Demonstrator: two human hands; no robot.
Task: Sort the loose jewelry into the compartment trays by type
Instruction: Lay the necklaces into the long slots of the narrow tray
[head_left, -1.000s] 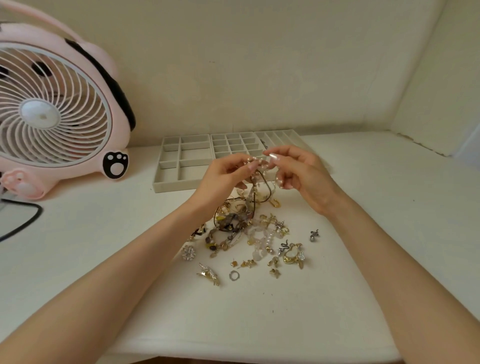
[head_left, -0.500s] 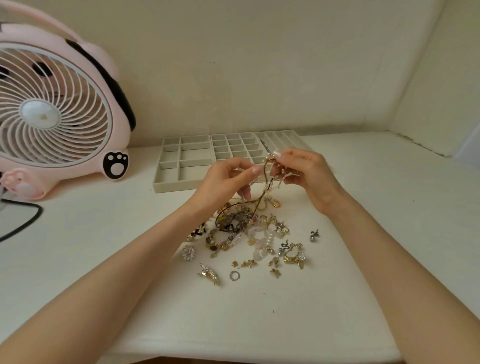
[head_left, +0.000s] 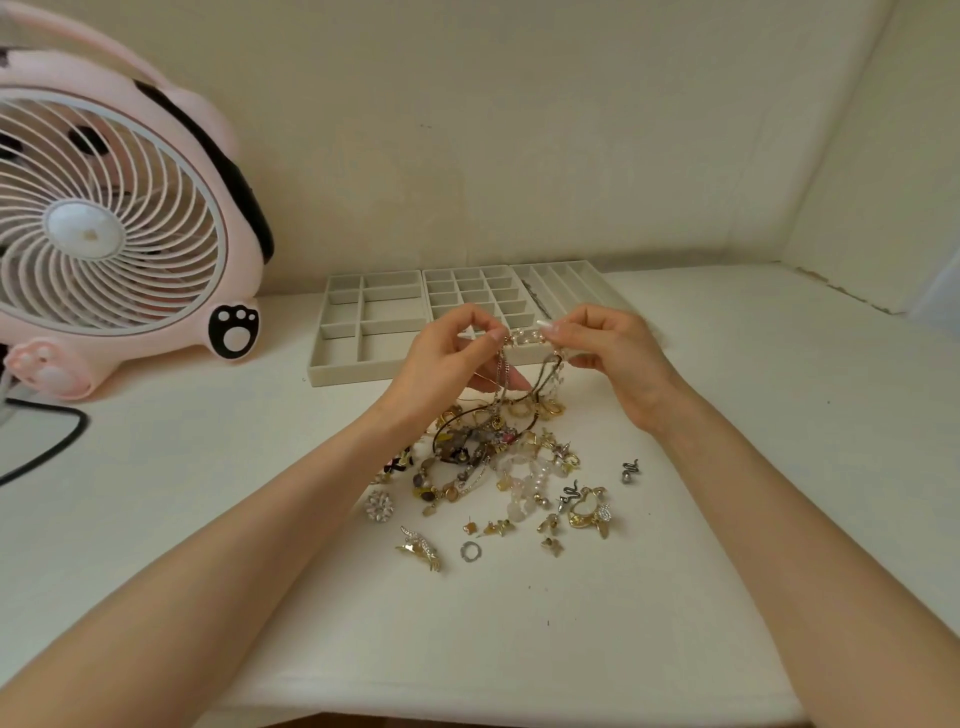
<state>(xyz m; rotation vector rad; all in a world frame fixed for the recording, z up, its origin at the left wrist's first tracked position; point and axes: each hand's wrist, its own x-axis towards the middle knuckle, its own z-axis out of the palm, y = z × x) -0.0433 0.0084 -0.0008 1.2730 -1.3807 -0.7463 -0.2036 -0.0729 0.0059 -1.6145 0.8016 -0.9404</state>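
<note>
Both hands hold a beaded strand taut above the loose jewelry on the table

The matte white table (head_left: 218, 467) carries a pink fan (head_left: 104, 223) with a round white grille at rear left, and three beige compartment trays (head_left: 332, 371) set edge to edge near the wall: large rectangular cells at left, a grid of small squares in the middle, long narrow slots at right. The left hand (head_left: 447, 364) and right hand (head_left: 618, 358) are raised just in front of the trays, each pinching one end of a short beaded strand (head_left: 527, 336) between thumb and forefinger. Thin metal chains (head_left: 501, 379) hang from it into the jewelry pile (head_left: 493, 457) of gold-tone, silver-tone and translucent bead pieces. A silver snake-shaped piece (head_left: 630, 470) lies apart at right, and a small silver ring (head_left: 470, 551) lies at the pile's near edge
</note>
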